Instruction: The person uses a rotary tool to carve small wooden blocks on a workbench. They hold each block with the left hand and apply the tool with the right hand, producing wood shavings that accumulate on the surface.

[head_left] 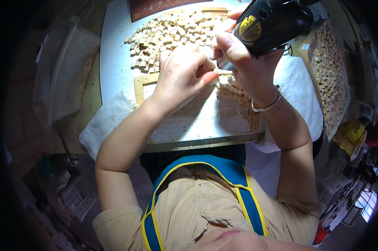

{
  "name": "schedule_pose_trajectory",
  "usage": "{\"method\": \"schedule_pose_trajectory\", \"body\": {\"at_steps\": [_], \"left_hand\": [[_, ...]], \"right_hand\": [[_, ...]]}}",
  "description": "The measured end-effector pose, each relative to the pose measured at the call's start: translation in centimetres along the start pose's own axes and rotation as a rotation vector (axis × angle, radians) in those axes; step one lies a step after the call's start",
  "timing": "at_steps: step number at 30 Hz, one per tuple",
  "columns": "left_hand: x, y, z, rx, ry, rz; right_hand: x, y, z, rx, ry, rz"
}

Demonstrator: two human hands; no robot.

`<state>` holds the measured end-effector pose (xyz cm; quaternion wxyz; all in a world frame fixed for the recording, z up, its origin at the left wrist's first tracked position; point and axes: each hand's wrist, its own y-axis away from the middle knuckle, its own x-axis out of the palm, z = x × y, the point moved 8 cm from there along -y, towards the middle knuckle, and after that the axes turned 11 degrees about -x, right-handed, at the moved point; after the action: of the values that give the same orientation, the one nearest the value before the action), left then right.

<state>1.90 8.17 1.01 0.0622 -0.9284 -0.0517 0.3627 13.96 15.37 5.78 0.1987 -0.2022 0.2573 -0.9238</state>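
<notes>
– Where are the wooden blocks (176,35) heaped?
– Beyond the left hand (180,69); its fingers are curled, any contents hidden.
– Is the black device (277,25) gripped by the right hand (256,71)?
– That cannot be told.

Yellow printed label (249,29) on black device (280,23)

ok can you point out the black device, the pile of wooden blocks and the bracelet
black device (277,26): head view, on its dark body
pile of wooden blocks (170,34): head view, near its middle
bracelet (268,108): head view, on its band
</notes>
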Motion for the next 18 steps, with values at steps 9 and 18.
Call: {"method": "schedule_pose_trajectory", "body": {"at_steps": [9,18], "left_hand": [[-0.2,-0.1,-0.3,-0.009,-0.007,0.013],[-0.1,-0.1,-0.4,0.0,-0.018,0.02]], "right_hand": [[-0.7,1.4,-0.7,-0.149,0.249,0.075],[-0.5,1.1,0.0,-0.132,0.34,0.053]]}}
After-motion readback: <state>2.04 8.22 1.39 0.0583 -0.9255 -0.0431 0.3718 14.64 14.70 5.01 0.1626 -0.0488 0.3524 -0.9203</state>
